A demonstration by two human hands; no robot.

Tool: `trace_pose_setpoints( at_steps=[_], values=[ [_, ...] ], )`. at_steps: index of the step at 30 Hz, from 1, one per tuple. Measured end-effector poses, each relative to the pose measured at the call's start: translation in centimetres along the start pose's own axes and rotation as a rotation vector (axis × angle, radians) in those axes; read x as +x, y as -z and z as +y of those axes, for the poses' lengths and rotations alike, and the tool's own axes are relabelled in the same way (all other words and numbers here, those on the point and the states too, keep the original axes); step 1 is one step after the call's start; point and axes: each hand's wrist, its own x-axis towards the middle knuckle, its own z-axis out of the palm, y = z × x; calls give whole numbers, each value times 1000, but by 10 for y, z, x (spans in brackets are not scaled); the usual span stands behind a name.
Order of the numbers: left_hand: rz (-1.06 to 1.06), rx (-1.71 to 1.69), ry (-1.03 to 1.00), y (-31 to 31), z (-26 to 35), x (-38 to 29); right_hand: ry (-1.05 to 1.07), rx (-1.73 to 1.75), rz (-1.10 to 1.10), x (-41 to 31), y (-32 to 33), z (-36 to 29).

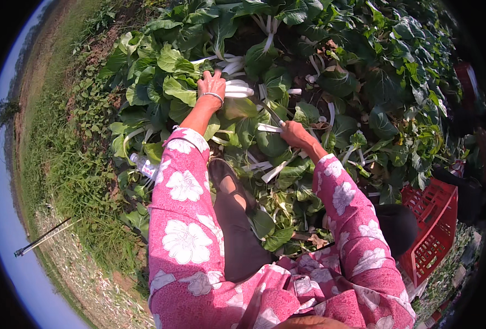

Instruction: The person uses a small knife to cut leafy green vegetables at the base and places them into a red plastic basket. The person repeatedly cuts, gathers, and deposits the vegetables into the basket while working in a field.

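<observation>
My left hand (212,85), with a bangle at the wrist, is closed over a bok choy with thick white stalks (238,89); its fingertips are hidden among the leaves. More cut bok choy (231,65) lies just beyond, white bases to the right and green leaves (171,59) to the left. In my right hand (295,134) is a knife (272,112), its narrow blade slanting up and left towards the stalks. A loose white stalk (269,128) lies against that hand's left side. Below it, trimmed stalks and leaves (273,172) litter the ground.
Standing bok choy (384,86) fills the far right. A plastic bottle (144,165) lies by my left sleeve. My shoe (226,174) is planted among the leaves. A red plastic crate (430,230) stands tilted at right. Weeds (78,172) and a thin pole (47,237) are at left.
</observation>
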Motion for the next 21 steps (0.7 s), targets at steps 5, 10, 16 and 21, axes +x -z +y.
trace_pose_setpoints(
  at_steps=[5, 10, 16, 21],
  values=[
    [-40, 29, -10, 19, 16, 9, -228, 182, 61, -79, 15, 22],
    [-66, 12, -1, 7, 2, 5, -43, 139, 180, -66, 41, 6],
    [84, -90, -54, -28, -26, -6, -31, 176, 111, 42, 46, -33],
    [178, -181, -84, -50, -38, -9, -86, 174, 79, 122, 41, -41]
  ],
)
